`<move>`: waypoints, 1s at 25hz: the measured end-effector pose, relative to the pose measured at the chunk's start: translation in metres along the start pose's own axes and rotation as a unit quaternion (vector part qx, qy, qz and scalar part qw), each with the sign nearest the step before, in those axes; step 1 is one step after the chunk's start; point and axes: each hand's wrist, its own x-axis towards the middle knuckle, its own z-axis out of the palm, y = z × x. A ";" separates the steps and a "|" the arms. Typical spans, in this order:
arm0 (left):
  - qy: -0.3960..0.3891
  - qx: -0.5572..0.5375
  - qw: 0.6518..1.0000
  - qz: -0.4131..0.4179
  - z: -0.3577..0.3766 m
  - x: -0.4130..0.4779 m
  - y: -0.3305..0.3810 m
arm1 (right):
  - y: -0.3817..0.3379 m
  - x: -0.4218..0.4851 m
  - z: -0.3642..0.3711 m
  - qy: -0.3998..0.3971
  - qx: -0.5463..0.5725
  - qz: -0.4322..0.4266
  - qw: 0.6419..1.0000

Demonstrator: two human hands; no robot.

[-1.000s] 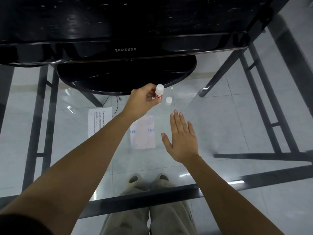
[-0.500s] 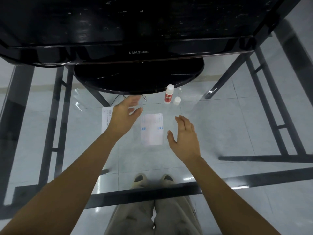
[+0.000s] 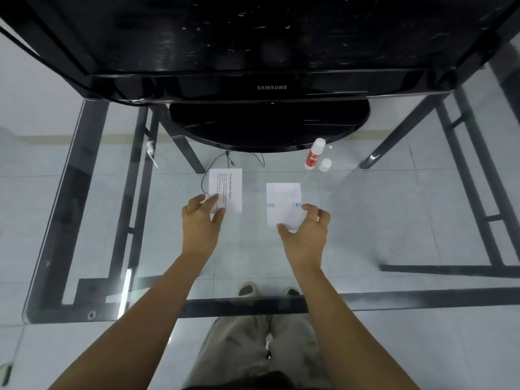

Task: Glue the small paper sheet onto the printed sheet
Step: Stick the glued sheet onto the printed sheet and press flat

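1. The two sheets lie flat on the glass counter, side by side and apart, both with their long axes running away from the person.
2. The printed sheet, with lines of dark text, is on the left. The small sheet, pale with faint blue marks, is on the right, a clear strip of glass between them.
3. The left hand is at the printed sheet's near left corner. Its fingers rest on or pinch that corner; whether the paper is actually gripped cannot be told.
4. The right hand is at the small sheet's near right corner, thumb at the near edge and a finger on the right edge, loosely curled as if to pinch it. A firm hold cannot be confirmed.
5. Each hand is thus nearer its own sheet, so the join is likely a sideways move: the small sheet would travel left toward the printed one.
6. The glue stick stands open beyond the small sheet, to the right, with its cap just beside it, near the monitor base. Neither hand touches them.
7. The stick sits on the right hand's side, well ahead of it.
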 end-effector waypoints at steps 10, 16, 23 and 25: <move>-0.014 0.006 0.999 0.029 0.016 -0.013 0.015 | 0.011 0.002 -0.003 0.013 0.046 -0.051 0.998; -0.039 -0.028 0.997 0.053 0.042 -0.025 0.048 | 0.023 -0.003 -0.027 0.061 0.200 -0.057 0.976; -0.048 -0.047 0.996 0.067 0.062 -0.029 0.071 | 0.032 0.007 -0.045 0.118 0.115 -0.179 0.970; -0.053 -0.037 0.995 0.071 0.061 -0.029 0.071 | 0.030 0.008 -0.045 0.132 0.072 -0.239 0.959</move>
